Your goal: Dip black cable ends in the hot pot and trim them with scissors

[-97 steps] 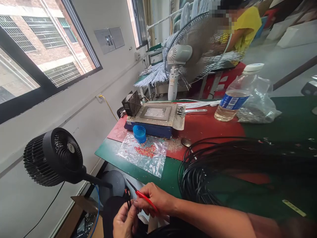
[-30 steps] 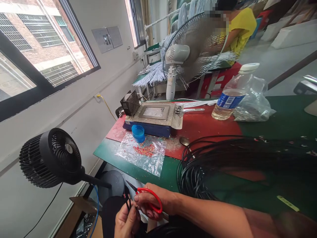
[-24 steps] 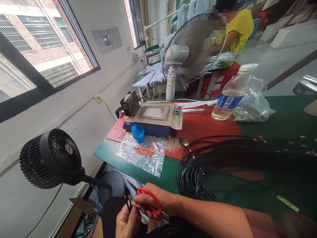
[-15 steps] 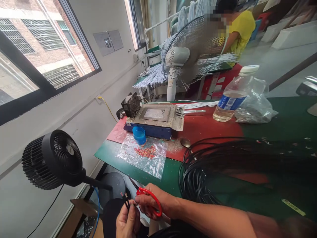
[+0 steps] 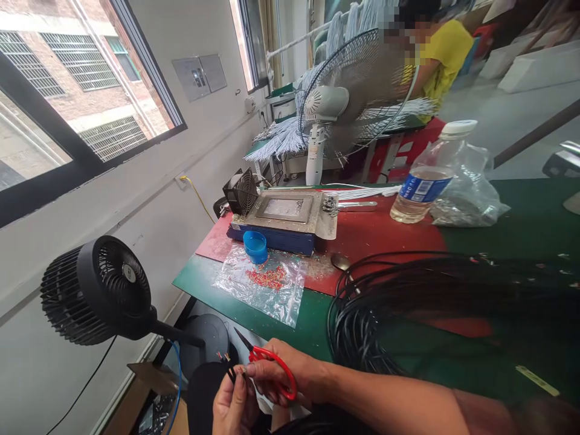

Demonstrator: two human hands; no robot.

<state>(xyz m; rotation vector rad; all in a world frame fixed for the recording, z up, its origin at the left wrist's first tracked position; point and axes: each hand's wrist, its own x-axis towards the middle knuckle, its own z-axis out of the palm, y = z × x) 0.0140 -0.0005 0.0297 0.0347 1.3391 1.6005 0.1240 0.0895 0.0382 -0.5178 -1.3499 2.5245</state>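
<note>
Low in the view, my left hand [image 5: 235,402] pinches the ends of black cables [image 5: 230,370], whose tips show thin coloured wires. Beside it, my right hand [image 5: 281,371] grips red-handled scissors [image 5: 276,356] with the dark blades pointing up and left. My right thumb and fingertip meet the cable ends close to my left fingers; what lies between them is too small to make out. More black cable [image 5: 317,423] lies across my lap. A large bundle of black cables [image 5: 362,326] rests on the table to the right of my hands.
On the green table [image 5: 312,314], a clear bag [image 5: 290,305] holds red and yellow scraps. Behind it stand a blue cup [image 5: 255,248] and a solder pot [image 5: 281,208]. A bottle [image 5: 421,181] is farther right. A black fan [image 5: 109,290] stands left; a person in yellow [image 5: 446,54] sits beyond.
Very little differs. The view has shifted slightly, and my hands keep their grip on the cables and scissors in nearly the same place.
</note>
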